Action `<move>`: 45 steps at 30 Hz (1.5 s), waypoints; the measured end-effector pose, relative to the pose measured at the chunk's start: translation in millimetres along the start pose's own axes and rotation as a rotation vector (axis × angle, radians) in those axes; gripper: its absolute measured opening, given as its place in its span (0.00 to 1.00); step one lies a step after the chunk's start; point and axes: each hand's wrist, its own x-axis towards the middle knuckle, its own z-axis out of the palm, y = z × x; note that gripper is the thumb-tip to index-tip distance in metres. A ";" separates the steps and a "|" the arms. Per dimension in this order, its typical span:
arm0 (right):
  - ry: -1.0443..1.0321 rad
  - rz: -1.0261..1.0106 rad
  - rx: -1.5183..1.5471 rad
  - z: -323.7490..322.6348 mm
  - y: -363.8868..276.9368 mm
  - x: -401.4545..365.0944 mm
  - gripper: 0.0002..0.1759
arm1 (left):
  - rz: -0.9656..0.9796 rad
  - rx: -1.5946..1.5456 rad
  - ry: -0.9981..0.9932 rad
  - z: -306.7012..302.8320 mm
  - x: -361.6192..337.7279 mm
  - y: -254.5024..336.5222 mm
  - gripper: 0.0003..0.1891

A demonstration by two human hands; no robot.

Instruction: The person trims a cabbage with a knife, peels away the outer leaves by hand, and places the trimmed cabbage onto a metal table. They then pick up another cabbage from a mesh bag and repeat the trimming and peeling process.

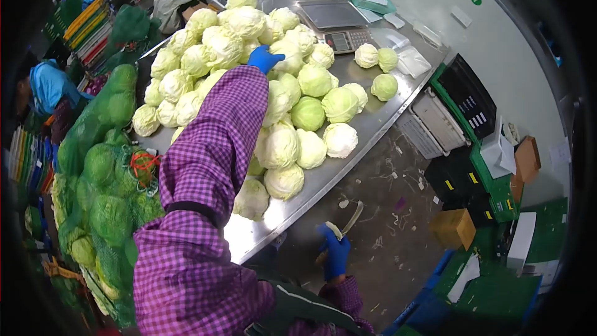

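A large heap of pale green cabbages [224, 46] covers much of the metal table [367, 112]. My left hand [265, 59], in a blue glove, reaches over the middle of the heap. It touches the cabbages there, a finger stretched out to the right; the other fingers are partly hidden. Low beside the table's front edge, my right hand [336, 252], also gloved in blue, is closed round a knife [354, 216] whose narrow blade points up and to the right. A small pale piece lies against the glove near the blade; I cannot make out what it is.
Green net sacks of cabbages [112, 211] stand at the left. A weighing scale [336, 18] sits at the table's back, near three separate cabbages. Crates [429, 124] and a cardboard box [453, 229] stand right. Scraps litter the floor [385, 193]. A person in blue [53, 87] is far left.
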 end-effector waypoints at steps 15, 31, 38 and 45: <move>-0.455 -0.163 -0.301 10.4 109.0 -107.2 0.19 | -0.238 -0.732 -0.087 -130.2 -588.6 -50.8 0.11; -1.000 -0.087 -0.595 82.1 264.7 -315.4 0.15 | -0.750 0.522 0.957 -389.9 -822.5 -298.3 0.55; -1.082 -0.055 -0.664 148.9 309.0 -399.9 0.14 | -0.576 -0.094 0.935 -409.8 -861.1 -359.3 0.62; -1.133 -0.301 -0.614 337.5 334.2 -537.0 0.19 | -0.220 -1.499 0.777 -443.4 -938.5 -387.7 0.41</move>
